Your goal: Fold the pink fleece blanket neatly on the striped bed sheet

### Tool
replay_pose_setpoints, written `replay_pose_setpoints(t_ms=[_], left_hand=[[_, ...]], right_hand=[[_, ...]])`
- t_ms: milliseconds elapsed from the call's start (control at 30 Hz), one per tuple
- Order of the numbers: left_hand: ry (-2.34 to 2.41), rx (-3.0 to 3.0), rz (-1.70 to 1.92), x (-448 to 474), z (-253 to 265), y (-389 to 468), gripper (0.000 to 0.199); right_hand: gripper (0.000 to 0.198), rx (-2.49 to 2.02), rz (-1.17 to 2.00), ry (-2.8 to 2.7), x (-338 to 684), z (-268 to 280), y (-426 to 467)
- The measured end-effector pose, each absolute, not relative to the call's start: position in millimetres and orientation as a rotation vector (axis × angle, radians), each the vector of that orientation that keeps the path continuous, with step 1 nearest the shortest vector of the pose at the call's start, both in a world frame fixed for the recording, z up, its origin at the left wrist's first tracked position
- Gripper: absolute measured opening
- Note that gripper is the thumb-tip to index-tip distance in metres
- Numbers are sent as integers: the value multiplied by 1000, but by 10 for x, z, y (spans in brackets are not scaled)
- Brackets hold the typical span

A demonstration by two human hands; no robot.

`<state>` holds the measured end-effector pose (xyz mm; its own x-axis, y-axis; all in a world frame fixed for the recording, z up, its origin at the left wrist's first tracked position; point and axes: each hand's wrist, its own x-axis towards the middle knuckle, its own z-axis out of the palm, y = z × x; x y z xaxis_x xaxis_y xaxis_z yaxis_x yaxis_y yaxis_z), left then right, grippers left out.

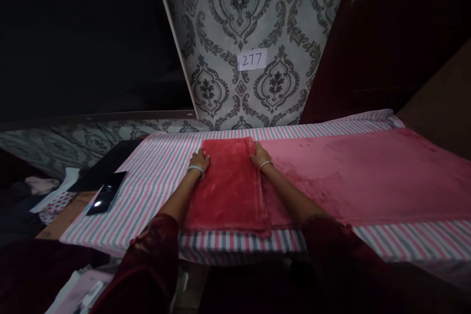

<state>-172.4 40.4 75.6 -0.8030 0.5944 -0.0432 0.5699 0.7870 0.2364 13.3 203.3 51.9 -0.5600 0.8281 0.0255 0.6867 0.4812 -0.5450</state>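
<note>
A long, plush blanket (371, 176) lies flat along the table, its pink face up and darker smudges in the pile. At its left end a folded red section (228, 189) forms an upright rectangle with soft, slightly uneven edges. My left hand (199, 159), with a pale bangle at the wrist, has its fingers curled on the red section's far left edge. Along the far right edge, my right hand (260, 155) grips the fabric where the folded layers meet the pink part. Its fingertips are partly hidden by the hand itself.
Beneath the blanket is a striped sheet (143, 171) over the table. A black phone (107, 193) lies at the left. Behind stand a large dark screen (88, 39) and a patterned wall with a paper label (252, 60) reading 277. Clothes (57, 201) are piled at far left.
</note>
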Motion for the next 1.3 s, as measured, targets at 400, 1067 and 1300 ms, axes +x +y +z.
replay_pose_setpoints(t_ms=[400,1067,1300], left_hand=[[2765,1302,96,-1536,633,949,69],[2717,1284,131,-1631,499,938,79],[2629,1258,293,-1703,756,831,65]], right_hand=[[70,-1125,373,-2758,-357,487,1794],[73,-1169,326,-2851,-339,372,1856],[70,-1167,361,-2866,-277,609,1831]])
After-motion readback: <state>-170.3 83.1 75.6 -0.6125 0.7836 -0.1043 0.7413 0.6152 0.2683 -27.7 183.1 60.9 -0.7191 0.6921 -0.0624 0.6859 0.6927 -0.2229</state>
